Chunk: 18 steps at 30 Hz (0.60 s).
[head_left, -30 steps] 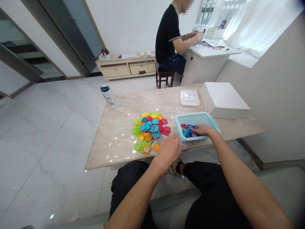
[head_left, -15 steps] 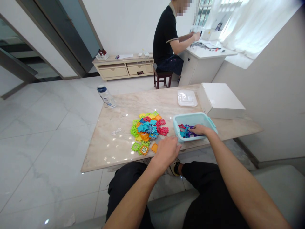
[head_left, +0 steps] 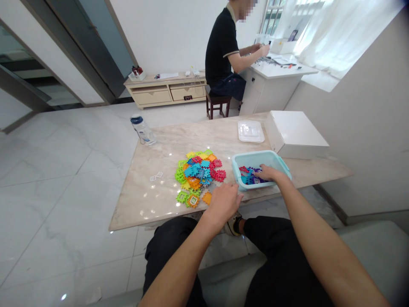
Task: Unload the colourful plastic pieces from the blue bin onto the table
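Note:
My right hand [head_left: 270, 172] reaches into a light blue plastic basin [head_left: 281, 162]. Its fingers are apart, just over purple, blue and red toothed plastic tiles [head_left: 251, 175], with nothing visible held. By the table's front edge, my left hand [head_left: 224, 199] is beside the basin's near left corner, back of the hand up. The fingers bend downward and their tips are hidden, so any grip is unclear. Left of it lies a heap of toothed tiles [head_left: 198, 172] in green, yellow, orange, blue and red. A single orange tile [head_left: 207, 198] lies right beside my left hand.
On the marble-patterned table [head_left: 134, 200] are two small white grid pieces [head_left: 156, 176], a water bottle [head_left: 142, 130], a clear plastic lid [head_left: 251, 131] and a white box [head_left: 297, 132]. Beyond, a person [head_left: 222, 51] sits working at a white desk [head_left: 281, 73].
My right hand's thumb and fingers have spread apart over the tiles in the basin. My left hand has stayed in place. The seated person's hands have shifted slightly.

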Each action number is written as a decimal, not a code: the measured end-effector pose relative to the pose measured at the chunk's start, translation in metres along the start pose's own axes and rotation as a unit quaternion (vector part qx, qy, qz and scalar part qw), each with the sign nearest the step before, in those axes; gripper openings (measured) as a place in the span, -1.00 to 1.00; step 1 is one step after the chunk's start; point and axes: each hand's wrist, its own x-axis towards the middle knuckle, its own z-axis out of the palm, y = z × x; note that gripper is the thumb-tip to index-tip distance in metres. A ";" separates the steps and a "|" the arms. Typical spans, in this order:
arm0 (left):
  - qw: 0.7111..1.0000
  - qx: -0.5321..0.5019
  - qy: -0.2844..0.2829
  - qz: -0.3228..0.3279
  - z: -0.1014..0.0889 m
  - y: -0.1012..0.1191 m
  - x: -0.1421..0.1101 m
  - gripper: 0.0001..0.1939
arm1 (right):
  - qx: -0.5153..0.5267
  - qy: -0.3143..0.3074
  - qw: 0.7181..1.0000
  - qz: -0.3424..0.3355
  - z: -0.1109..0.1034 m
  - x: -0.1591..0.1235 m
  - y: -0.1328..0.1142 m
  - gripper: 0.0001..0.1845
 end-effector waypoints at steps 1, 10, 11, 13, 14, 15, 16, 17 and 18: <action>1.000 -0.002 0.000 0.000 0.000 0.000 0.000 -0.62 | 0.000 -0.003 1.000 -0.001 0.000 0.000 0.000 -0.12; 1.000 -0.013 0.004 -0.013 0.003 0.001 0.001 -0.52 | -0.006 -0.018 1.000 -0.003 0.001 0.001 -0.003 -0.17; 1.000 -0.019 0.016 -0.015 0.005 0.001 0.002 -0.46 | -0.008 -0.018 1.000 -0.001 0.000 0.001 -0.004 -0.17; 0.998 -0.032 0.049 -0.009 0.009 0.003 0.007 -0.34 | -0.011 -0.019 1.000 0.006 -0.001 0.000 -0.006 -0.17; 0.997 -0.038 0.066 -0.004 0.012 0.005 0.011 -0.30 | -0.012 -0.018 1.000 0.011 -0.001 -0.001 -0.008 -0.16; 0.996 -0.042 0.079 0.002 0.015 0.007 0.015 -0.29 | -0.012 -0.016 1.000 0.017 -0.002 -0.002 -0.009 -0.15; 0.995 -0.044 0.084 0.008 0.019 0.010 0.020 -0.29 | -0.012 -0.015 1.000 0.023 -0.002 -0.002 -0.010 -0.13; 0.996 -0.043 0.081 0.012 0.022 0.013 0.024 -0.30 | -0.010 -0.013 0.999 0.029 -0.002 -0.003 -0.011 -0.11; 0.996 -0.040 0.072 0.015 0.025 0.017 0.027 -0.31 | -0.008 -0.012 0.999 0.035 -0.002 -0.003 -0.012 -0.08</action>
